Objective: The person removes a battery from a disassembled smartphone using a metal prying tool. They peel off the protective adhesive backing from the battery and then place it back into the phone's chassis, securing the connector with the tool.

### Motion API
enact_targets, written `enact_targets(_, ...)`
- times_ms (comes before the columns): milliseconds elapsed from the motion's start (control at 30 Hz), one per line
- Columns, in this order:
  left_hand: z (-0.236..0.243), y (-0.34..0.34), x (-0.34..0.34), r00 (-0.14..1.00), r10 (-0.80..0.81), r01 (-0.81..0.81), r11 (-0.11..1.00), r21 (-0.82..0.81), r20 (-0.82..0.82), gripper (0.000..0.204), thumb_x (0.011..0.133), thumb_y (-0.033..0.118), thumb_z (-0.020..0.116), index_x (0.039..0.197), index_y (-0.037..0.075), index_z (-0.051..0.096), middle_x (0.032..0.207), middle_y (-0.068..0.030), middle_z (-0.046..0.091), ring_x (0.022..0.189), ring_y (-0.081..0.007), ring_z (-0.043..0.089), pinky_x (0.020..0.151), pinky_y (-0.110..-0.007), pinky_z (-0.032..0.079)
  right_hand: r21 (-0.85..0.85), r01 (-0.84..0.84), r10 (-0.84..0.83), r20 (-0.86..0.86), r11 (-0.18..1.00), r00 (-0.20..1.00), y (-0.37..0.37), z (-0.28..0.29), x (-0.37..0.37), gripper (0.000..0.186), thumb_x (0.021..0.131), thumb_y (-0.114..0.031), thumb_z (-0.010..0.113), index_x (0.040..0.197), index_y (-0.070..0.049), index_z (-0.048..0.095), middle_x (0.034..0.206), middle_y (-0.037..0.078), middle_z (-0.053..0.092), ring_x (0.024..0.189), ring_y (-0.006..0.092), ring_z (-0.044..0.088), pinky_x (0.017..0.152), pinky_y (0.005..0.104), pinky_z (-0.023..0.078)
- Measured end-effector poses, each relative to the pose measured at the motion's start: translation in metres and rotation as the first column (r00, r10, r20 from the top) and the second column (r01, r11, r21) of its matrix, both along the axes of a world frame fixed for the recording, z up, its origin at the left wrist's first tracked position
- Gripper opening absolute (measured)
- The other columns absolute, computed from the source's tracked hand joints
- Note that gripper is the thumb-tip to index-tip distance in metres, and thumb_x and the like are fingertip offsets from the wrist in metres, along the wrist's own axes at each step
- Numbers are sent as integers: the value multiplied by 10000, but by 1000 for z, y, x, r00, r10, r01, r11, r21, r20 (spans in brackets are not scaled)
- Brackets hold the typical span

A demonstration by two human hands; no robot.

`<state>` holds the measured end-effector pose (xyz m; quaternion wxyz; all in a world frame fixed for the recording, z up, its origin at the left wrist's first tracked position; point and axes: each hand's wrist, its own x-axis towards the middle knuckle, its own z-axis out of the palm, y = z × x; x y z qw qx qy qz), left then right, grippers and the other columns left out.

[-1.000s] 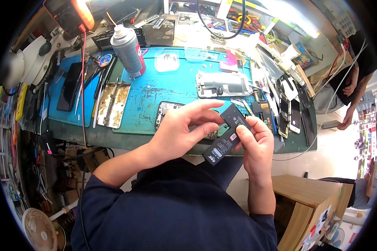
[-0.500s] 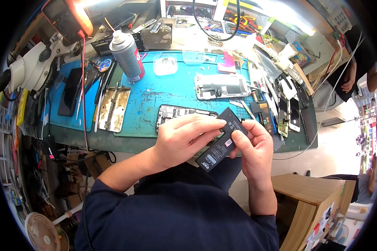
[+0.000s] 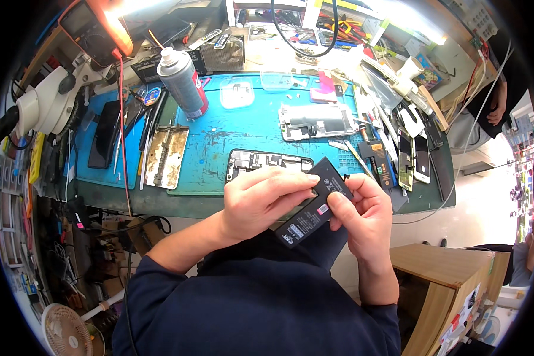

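Note:
A black phone battery (image 3: 304, 224) with white print and a small pink mark is held tilted above my lap, just off the bench's near edge. My right hand (image 3: 365, 216) grips its right side, thumb across the face and fingers beneath. With thumb and fingers closed together, my left hand (image 3: 258, 199) pinches at the battery's upper left edge. Behind my left hand lies an opened phone body (image 3: 264, 159) with bare inner parts, its near side covered by the hand. Farther back on the blue mat rests a white-framed phone part (image 3: 317, 122).
A spray can (image 3: 184, 83) stands on the blue mat (image 3: 213, 139), near a metal holder (image 3: 166, 157) and a clear plastic box (image 3: 237, 93). Tools and phones crowd the right side, including a white phone (image 3: 421, 159). A wooden cabinet (image 3: 439, 264) stands at my right; another person's hand (image 3: 497, 110) shows beyond.
The whole view has shifted slightly, moving the bench things a little rightward. Both hands keep nearly the same hold on the battery, with small finger movement.

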<state>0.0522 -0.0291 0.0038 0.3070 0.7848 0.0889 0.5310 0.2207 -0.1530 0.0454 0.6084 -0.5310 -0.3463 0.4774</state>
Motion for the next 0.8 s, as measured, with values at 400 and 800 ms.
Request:
enact_targets(400, 0, 0, -4, 999, 28, -30, 995, 97, 20, 324, 780, -32, 864, 1077, 3, 739, 928, -125, 761, 785, -220, 744, 676, -295, 607, 62, 17, -16, -15, 998, 1000, -4, 4, -10, 158, 957, -7, 734, 1082, 21, 642, 950, 69, 739, 729, 39, 661, 571, 182, 536)
enact_targets(800, -9, 1, 2, 998, 19, -19, 1000, 4, 56, 442, 871, -76, 772, 1293, -9, 662, 1009, -137, 757, 888, -246, 758, 782, -324, 626, 159, 7, -42, 213, 987, 976, 2, 6, 5, 127, 949, 16, 703, 1075, 29, 696, 957, 26, 663, 799, 60, 617, 697, 213, 482)
